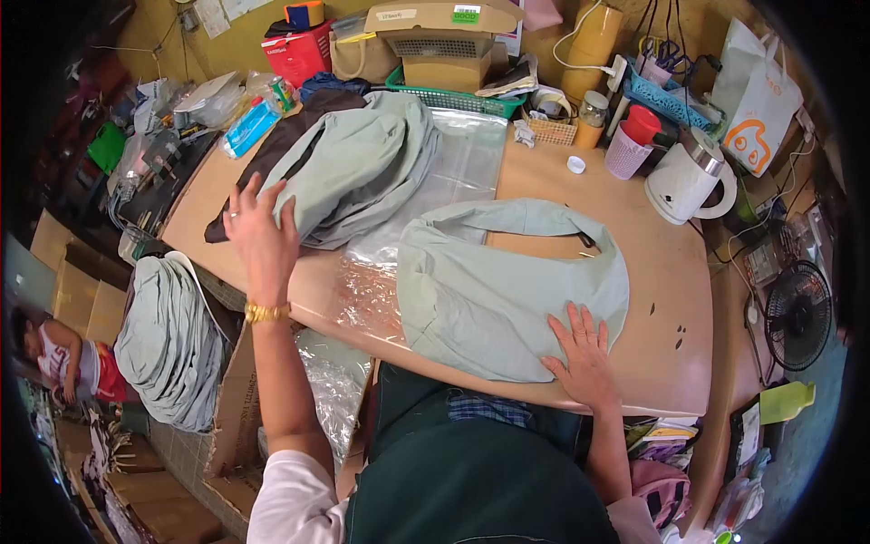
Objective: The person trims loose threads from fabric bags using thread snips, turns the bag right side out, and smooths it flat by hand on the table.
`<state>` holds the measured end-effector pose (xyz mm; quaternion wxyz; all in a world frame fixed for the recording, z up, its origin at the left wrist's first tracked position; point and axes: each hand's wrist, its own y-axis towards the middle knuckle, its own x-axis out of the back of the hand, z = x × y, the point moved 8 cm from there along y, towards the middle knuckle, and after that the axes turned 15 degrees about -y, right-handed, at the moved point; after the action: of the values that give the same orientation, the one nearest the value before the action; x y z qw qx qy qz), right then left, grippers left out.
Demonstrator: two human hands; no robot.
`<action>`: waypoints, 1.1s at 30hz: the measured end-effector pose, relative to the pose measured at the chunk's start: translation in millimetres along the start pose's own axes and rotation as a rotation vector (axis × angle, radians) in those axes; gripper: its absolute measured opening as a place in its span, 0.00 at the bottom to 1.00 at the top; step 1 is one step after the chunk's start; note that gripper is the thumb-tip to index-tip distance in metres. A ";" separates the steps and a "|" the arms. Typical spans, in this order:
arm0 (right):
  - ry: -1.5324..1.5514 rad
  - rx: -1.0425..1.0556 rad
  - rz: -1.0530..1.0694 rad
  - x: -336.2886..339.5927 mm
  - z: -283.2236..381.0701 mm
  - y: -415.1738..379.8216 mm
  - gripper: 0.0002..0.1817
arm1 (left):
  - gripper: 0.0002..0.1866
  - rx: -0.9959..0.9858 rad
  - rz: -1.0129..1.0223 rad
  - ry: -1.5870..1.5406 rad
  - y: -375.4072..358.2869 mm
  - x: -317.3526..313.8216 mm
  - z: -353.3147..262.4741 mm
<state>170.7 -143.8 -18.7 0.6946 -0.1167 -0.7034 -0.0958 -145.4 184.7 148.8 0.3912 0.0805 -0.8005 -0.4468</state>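
Basically two bare hands, well apart from each other; right hand [582,358] lies on the near right part of a pale grey-green garment [507,304], palm down, fingers spread, gripping nothing; garment is laid out near the table's [666,281] front edge, its upper part curving round a bare patch of tabletop; left hand [265,227], gold bracelet [268,313] on wrist, is raised with fingers parted at the near left side of a heap of similar pale garments [358,150], contact can't be told; dark cloth [276,150] shows beside and under that heap; clear plastic [467,159] lies between heap and laid-out garment; white kettle [684,186] stands at far right, white cap [576,164] left of it; another bundle of pale cloth [170,344] sits off the table's left side, near a seated person [71,358].
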 end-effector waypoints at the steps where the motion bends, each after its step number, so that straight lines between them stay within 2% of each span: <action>1: 0.004 -0.002 0.005 0.7 0.0 0.4 0.37 | 0.07 0.002 -0.005 0.000 -6.0 4.2 -4.4; 3: 0.007 0.002 0.006 0.6 0.7 2.5 0.37 | 0.09 0.145 0.183 -0.652 -18.8 -14.5 -18.1; 5: 0.007 -0.005 0.008 -1.4 -0.8 2.6 0.37 | 0.09 -0.069 0.331 -0.677 -27.8 -36.3 -75.5; 7: 0.002 -0.001 0.013 -1.1 -0.5 3.0 0.37 | 0.04 -0.215 0.250 -0.805 -40.9 -64.7 -116.9; 8: -0.002 -0.002 0.018 -1.0 -0.6 2.5 0.37 | 0.04 -0.217 0.250 -0.807 -51.0 -88.4 -104.2; 9: -0.004 -0.008 0.019 -1.5 0.1 1.9 0.37 | 0.06 -0.353 0.370 -0.592 -69.7 -125.8 -99.8; 11: 0.034 -0.010 -0.012 0.9 -1.0 1.0 0.37 | 0.08 -0.490 0.483 -0.387 -76.8 -146.7 -96.7; 12: 0.032 -0.026 -0.014 3.1 -8.7 0.2 0.37 | 0.11 -0.161 0.470 -0.460 -55.7 -139.3 -63.7; 13: 0.158 0.009 -0.036 5.3 -12.1 -2.4 0.37 | 0.13 0.172 0.463 -0.518 -45.1 -130.4 -33.2; 14: 0.286 0.043 -0.053 6.4 -12.9 -6.8 0.38 | 0.15 0.143 0.499 -0.723 -43.2 -110.7 -43.3; 15: 0.286 0.020 -0.041 13.9 -18.3 -13.3 0.38 | 0.17 0.119 0.530 -0.938 -45.3 -88.0 -58.4; 17: 0.502 -0.014 -0.248 58.3 -41.2 -31.8 0.39 | 0.16 -0.012 0.732 -1.051 -66.9 -64.1 -97.1; 18: 0.486 -0.055 -0.240 60.0 -51.8 -38.3 0.39 | 0.16 -0.059 0.809 -1.104 -79.4 -54.9 -115.6; 20: 0.188 -0.279 -0.201 53.7 -78.1 -52.6 0.39 | 0.15 -0.122 0.827 -0.804 -98.8 -53.1 -133.3; 21: 0.180 -0.316 -0.198 33.4 -93.9 -52.6 0.39 | 0.15 -0.143 0.847 -0.831 -107.7 -60.9 -134.8; 22: 0.199 -0.170 -0.341 12.8 -101.4 -47.1 0.35 | 0.11 -0.107 0.821 -0.849 -114.9 -72.7 -125.7; 24: 0.207 -0.035 -0.486 12.9 -106.4 -48.7 0.31 | 0.04 -0.069 0.695 -0.886 -118.4 -79.7 -125.8; 25: 0.492 -0.049 -0.514 17.4 -108.2 -42.8 0.28 | 0.04 -0.085 0.700 -0.896 -121.8 -83.3 -128.4; 27: 0.777 -0.065 -0.544 32.9 -98.1 -39.4 0.24 | 0.04 0.159 0.527 -1.064 -119.9 -87.2 -105.9; 29: 0.799 -0.116 -0.472 50.3 -80.9 -40.2 0.16 | 0.06 0.125 0.502 -1.070 -118.8 -89.2 -103.0; 30: 0.808 -0.133 -0.450 51.7 -75.5 -40.3 0.14 | 0.07 0.234 0.474 -1.104 -120.8 -93.1 -94.0; 31: 0.570 -0.112 -0.437 48.2 -67.6 -39.1 0.10 | 0.08 0.343 0.442 -1.134 -121.3 -96.1 -85.6; 33: 0.337 -0.090 -0.419 35.4 -59.7 -30.7 0.07 | 0.11 0.269 0.421 -1.097 -117.3 -96.0 -93.1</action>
<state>218.3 -189.7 18.6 0.7611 0.0182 -0.5817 -0.2865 -41.0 101.0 31.7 -0.0125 -0.2731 -0.9338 -0.2310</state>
